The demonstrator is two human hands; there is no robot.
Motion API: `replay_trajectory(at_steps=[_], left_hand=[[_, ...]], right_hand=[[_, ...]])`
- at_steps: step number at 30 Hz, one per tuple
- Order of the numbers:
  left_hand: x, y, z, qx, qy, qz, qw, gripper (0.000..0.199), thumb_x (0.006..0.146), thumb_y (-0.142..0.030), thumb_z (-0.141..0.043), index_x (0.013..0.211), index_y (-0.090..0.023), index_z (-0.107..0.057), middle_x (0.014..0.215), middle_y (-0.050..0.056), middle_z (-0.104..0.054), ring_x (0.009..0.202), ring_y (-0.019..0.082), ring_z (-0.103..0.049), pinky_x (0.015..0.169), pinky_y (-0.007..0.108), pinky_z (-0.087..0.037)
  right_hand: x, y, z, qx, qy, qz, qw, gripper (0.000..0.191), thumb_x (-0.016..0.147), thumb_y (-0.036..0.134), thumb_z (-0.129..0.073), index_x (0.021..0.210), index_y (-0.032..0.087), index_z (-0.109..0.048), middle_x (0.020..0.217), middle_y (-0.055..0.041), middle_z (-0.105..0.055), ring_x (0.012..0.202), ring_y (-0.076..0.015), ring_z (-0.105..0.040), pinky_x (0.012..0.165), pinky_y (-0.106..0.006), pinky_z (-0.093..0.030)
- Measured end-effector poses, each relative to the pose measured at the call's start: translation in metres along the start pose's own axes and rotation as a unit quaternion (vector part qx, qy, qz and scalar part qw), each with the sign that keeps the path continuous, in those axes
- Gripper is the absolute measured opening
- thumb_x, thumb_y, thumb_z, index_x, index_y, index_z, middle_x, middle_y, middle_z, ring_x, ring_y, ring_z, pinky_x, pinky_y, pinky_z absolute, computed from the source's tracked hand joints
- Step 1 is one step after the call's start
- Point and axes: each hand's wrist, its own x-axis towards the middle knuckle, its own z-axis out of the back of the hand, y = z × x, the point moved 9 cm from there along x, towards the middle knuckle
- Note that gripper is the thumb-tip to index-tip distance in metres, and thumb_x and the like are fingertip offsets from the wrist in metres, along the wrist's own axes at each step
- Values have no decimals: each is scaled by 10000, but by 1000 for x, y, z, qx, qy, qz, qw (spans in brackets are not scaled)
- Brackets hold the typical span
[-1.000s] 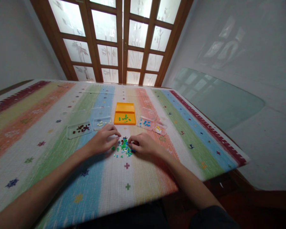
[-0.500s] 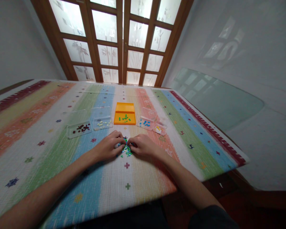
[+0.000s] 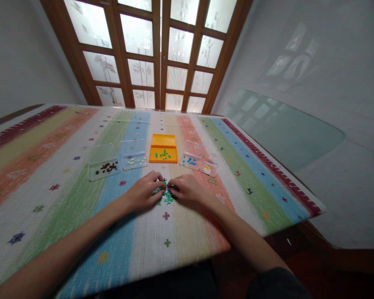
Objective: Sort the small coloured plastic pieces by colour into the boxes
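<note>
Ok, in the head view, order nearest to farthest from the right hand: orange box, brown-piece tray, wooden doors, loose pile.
1. Loose pile: just left of the right hand.
2. Orange box: ahead, leftward.
3. Brown-piece tray: far left.
4. Wooden doors: in the background.

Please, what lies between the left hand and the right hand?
In the head view, a pile of small, mostly green and blue plastic-looking pieces lies there.

pile of small pieces (image 3: 167, 198): mostly green and blue, a dark bit at the far edge; loose, jumbled, low heap, angles mixed; sits on the striped tablecloth (image 3: 149, 249), near side of the orange case (image 3: 163, 140), not touching it; flanks partly hidden, exact shapes too small to tell
</note>
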Motion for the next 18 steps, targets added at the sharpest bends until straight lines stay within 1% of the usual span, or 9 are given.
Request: replay_trajectory(at_steps=[5,9,14,18], left_hand=[[1,0,-3,18,-9,3,1000,170,941,-240,-534,918,-185,-693,959,76,-607,890,208,-575,824,366,-504],[2,1,-3,22,-16,23,999,145,928,-252,-547,903,-185,-673,949,69,-601,889,208,-572,813,357,-507],[3,2,1,16,-21,43,999,151,925,-278,-551,839,-184,-633,917,63,-586,870,206,-568,791,349,-502],[2,5,-2,7,-13,46,999,148,917,-281,-555,840,-184,-637,931,66,-588,878,208,-570,800,354,-504]], right_hand=[[-1,0,0,-8,-4,2,1000,170,936,217,-577,950,151,-733,824,-77,-757,654,-146,-607,612,-274,-303],[-2,1,3,2,-11,-3,1000,168,945,240,-568,962,152,-710,826,-78,-751,662,-151,-608,612,-276,-297],[-2,2,3,22,0,-5,1000,156,928,217,-570,978,175,-712,805,-54,-741,657,-146,-599,619,-266,-311],[-1,5,2,19,11,3,1000,158,911,188,-579,966,182,-727,810,-53,-745,672,-148,-606,623,-264,-314]])
